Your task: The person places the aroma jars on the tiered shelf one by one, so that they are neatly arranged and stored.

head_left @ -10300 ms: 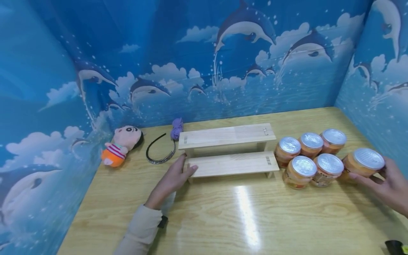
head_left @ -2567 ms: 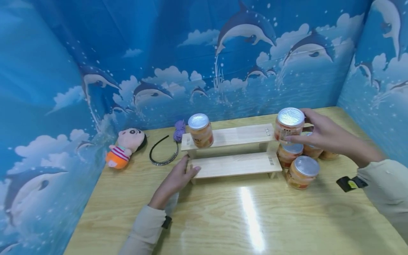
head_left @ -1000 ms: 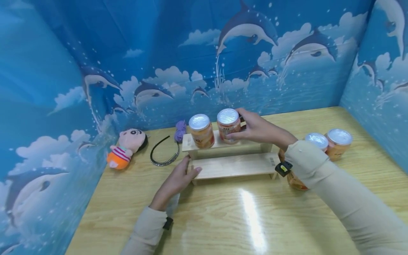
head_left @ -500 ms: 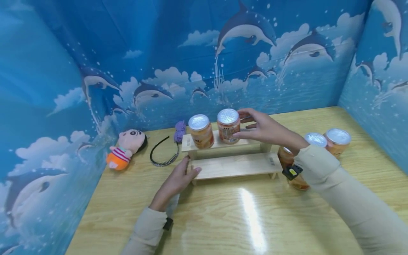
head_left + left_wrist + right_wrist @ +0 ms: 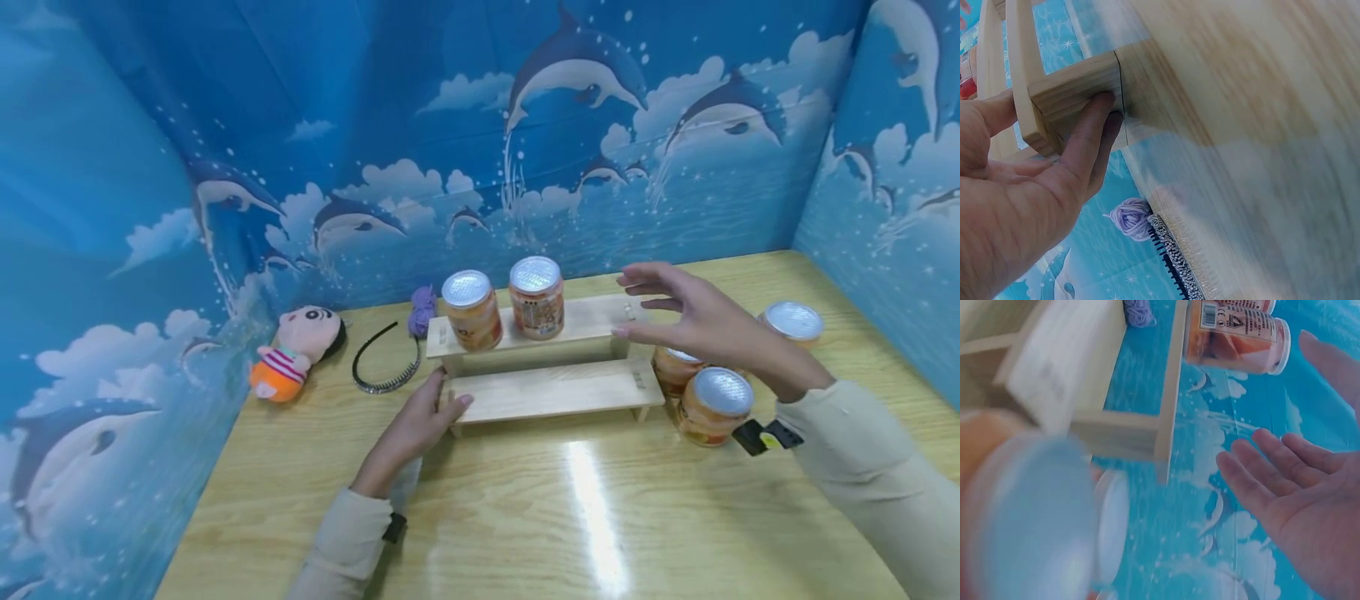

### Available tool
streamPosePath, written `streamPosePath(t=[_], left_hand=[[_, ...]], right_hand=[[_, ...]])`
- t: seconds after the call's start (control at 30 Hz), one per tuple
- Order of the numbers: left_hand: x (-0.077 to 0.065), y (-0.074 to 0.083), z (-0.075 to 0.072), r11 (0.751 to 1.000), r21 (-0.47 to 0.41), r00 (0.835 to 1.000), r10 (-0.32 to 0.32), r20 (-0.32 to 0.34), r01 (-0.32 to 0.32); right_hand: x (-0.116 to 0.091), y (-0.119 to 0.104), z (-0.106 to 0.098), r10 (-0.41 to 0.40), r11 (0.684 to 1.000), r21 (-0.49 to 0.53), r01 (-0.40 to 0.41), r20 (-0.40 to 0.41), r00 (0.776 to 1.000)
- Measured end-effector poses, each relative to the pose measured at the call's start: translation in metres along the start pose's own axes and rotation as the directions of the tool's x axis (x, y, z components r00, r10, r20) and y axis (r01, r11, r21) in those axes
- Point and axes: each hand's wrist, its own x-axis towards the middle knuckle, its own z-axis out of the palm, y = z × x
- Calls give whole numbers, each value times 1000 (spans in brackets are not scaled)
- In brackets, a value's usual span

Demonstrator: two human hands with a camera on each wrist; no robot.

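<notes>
My left hand (image 5: 408, 425) grips the left end of a two-step wooden shelf (image 5: 551, 392), thumb on the lower step. In the left wrist view its fingers (image 5: 1088, 134) press against the shelf's end support. Two orange-labelled food jars with silver lids stand upright on the upper step: a left jar (image 5: 474, 312) and a second jar (image 5: 538, 300) just right of it. Over the right end of that step hovers my right hand (image 5: 693, 312), fingers spread and apart from the jars. The right wrist view shows its bare palm (image 5: 1316, 512) and the second jar (image 5: 1235, 337).
Several more jars stand right of the shelf, including a front jar (image 5: 714, 408) and a far-right jar (image 5: 793, 322); some are partly hidden by the right arm. To the left lie a plush doll (image 5: 296, 350), a black headband (image 5: 386, 379) and purple yarn (image 5: 422, 310). Dolphin-printed cloth walls the table.
Two jars have come from the table onto the upper step. My right hand has released the second one and drawn away to the right. The left hand keeps its place.
</notes>
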Motion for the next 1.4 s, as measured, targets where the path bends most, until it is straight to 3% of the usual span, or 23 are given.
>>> streamPosePath(t=[0.17, 0.43, 0.6, 0.8, 1.07, 1.17, 1.4], left_hand=[[0, -1, 0, 1000, -3, 1000, 4, 4, -4], [-1, 1, 0, 1000, 6, 1000, -9, 4, 9], [-1, 0, 0, 1000, 0, 1000, -11, 9, 11], [-2, 1, -1, 1000, 3, 1000, -25, 10, 25], [-2, 1, -2, 1000, 5, 1000, -17, 10, 17], [-1, 1, -1, 1000, 9, 1000, -21, 5, 21], [-1, 1, -1, 999, 16, 1000, -28, -1, 28]], right_hand=[[-26, 14, -7, -47, 998, -45, 44, -55, 997], [-70, 45, -13, -48, 996, -83, 38, -116, 992], [-91, 64, -8, -7, 997, -72, -6, -170, 985], [-114, 93, 11, -21, 999, -33, 13, -236, 971], [-125, 106, 27, 144, 990, 24, -142, -223, 964], [-125, 109, 30, 126, 992, 32, -122, -229, 965], [-123, 119, 34, -20, 1000, -4, 19, -267, 963]])
